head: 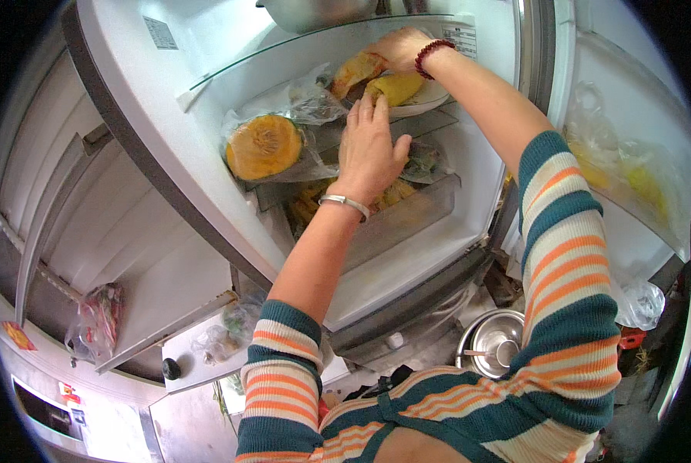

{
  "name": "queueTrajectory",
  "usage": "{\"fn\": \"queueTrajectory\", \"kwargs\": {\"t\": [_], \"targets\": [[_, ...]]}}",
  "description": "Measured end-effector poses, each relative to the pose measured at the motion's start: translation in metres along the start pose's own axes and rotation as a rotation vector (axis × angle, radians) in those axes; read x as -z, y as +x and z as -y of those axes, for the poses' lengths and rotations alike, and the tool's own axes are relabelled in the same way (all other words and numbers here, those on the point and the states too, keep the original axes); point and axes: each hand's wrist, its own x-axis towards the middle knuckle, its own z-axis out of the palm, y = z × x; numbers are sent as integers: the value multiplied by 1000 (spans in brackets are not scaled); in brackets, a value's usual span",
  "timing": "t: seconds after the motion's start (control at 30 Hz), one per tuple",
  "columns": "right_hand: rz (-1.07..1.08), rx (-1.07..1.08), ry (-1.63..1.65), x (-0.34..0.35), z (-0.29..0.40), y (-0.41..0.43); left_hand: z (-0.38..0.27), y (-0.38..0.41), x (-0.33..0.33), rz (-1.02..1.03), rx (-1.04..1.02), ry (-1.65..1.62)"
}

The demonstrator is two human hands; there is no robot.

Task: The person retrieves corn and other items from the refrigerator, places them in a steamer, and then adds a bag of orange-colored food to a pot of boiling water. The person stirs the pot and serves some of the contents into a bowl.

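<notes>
My left hand [368, 144] reaches into an open refrigerator, its fingers extended and thumb apart. Its fingertips touch a yellow piece of food [400, 89] on a white plate [429, 103]. Farther back, my right hand [402, 49] is bent over an orange-yellow piece of food [357, 72] at the plate's left side and grips its upper end; some fingertips are hidden. Beside them lies a clear plastic bag [313, 101]. A cut pumpkin half [267, 147] under clear film sits to the left, its orange face towards me.
Below the shelf, a clear drawer [403, 220] holds yellowish food. A glass shelf [322, 43] with a metal pot [319, 14] is above. The right door [617, 139] carries bagged items. Steel bowls [493, 344] stand low on the right; a dark avocado-like item [171, 368] lies lower left.
</notes>
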Motion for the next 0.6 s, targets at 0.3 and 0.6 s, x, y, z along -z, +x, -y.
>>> {"fn": "queueTrajectory", "kwargs": {"t": [0.3, 0.6], "targets": [[-371, -6, -178, -15, 2, 2, 14, -4, -11, 64, -7, 6], [-592, -305, -117, -32, -1, -4, 18, -4, -14, -8, -9, -26]]}}
